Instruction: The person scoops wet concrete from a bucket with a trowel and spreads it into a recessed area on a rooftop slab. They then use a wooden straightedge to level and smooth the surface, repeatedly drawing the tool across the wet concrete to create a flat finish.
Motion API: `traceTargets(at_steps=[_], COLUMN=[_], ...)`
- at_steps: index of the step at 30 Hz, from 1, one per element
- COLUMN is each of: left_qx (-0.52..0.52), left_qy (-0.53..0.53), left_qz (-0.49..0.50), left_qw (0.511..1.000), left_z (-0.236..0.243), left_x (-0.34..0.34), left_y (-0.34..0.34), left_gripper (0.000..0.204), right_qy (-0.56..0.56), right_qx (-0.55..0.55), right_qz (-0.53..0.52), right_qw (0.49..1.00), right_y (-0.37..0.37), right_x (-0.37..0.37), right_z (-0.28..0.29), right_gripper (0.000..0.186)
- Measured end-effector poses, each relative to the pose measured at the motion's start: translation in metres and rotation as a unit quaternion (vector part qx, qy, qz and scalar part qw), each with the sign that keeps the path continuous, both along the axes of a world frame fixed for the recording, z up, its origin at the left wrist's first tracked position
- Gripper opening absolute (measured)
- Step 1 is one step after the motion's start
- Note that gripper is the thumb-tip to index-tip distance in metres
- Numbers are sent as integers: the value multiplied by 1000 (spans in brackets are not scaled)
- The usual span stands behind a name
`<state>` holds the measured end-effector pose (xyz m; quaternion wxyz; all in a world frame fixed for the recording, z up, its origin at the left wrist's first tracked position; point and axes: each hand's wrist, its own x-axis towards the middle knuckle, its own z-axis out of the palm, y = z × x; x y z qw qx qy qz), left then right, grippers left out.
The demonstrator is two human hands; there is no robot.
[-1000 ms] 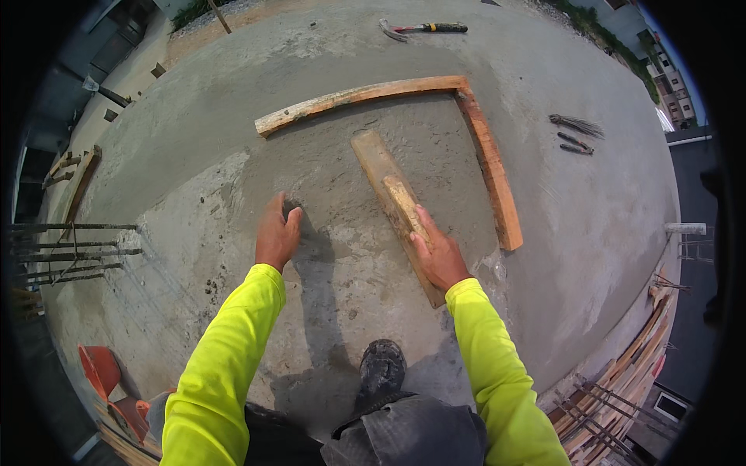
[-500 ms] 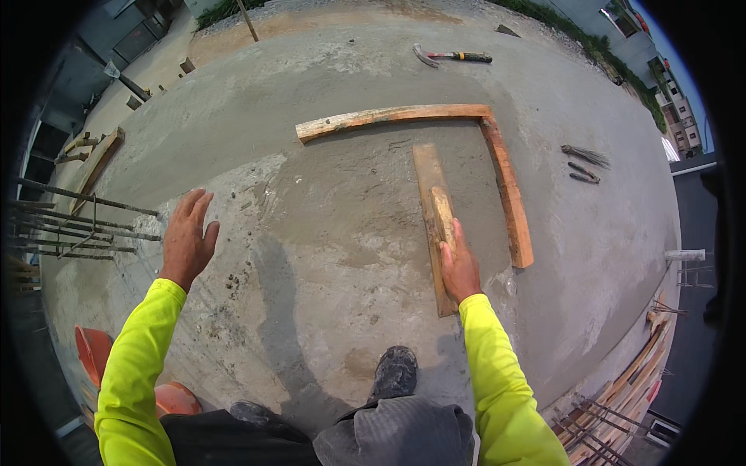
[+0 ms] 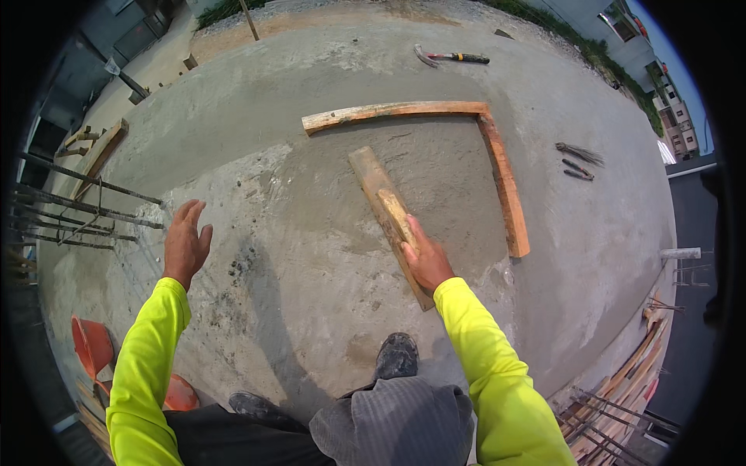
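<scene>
My right hand (image 3: 427, 256) is wrapped round the grip of a long wooden float (image 3: 373, 172), which lies tilted toward the upper left on wet grey concrete (image 3: 435, 179). Beyond it and to its right, two timber strips meet at a corner: a far strip (image 3: 388, 113) and a right-hand strip (image 3: 507, 190). The float is apart from both. Out to the left, my left hand (image 3: 185, 242) hangs above the slab with its fingers apart and nothing in it. Rebar rods (image 3: 85, 210) stick out just left of that hand.
A claw hammer (image 3: 454, 57) lies at the far side. To the right are pliers (image 3: 577, 170) and a bundle of tie wire (image 3: 581, 153). Orange buckets (image 3: 92, 346) stand at lower left. Timber planks (image 3: 622, 388) and more rebar fill the lower right edge.
The float has swung leftward in my right hand, its far end now leaning more to the left, away from the right-hand strip. My left hand stays nearly in place.
</scene>
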<state>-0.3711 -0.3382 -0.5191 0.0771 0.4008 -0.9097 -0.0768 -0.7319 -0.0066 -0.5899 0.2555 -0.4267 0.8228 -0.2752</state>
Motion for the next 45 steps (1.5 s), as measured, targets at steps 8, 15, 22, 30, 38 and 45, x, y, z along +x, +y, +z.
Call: traceTargets(at_steps=[8, 15, 22, 30, 38, 45], left_qx=[-31, 207, 88, 132, 245, 325], left_qy=[-27, 26, 240, 474, 530, 557], left_qz=[82, 64, 590, 778, 716, 535], left_qw=[996, 976, 766, 390, 383, 546], left_z=[14, 2, 15, -76, -94, 21], left_x=[39, 88, 362, 547, 568, 429], left_y=[-21, 17, 154, 254, 241, 175], left_gripper=[48, 18, 22, 23, 25, 28], right_qy=[24, -35, -8, -69, -89, -141], right_qx=[-68, 122, 21, 73, 82, 56], right_qz=[-210, 168, -122, -303, -327, -339], right_qw=[975, 978, 992, 948, 937, 928], right_y=[43, 80, 144, 168, 194, 203], right_x=[-24, 3, -1, 14, 48, 47], right_z=[-27, -18, -31, -41, -31, -18], right_gripper=[68, 70, 58, 32, 29, 28])
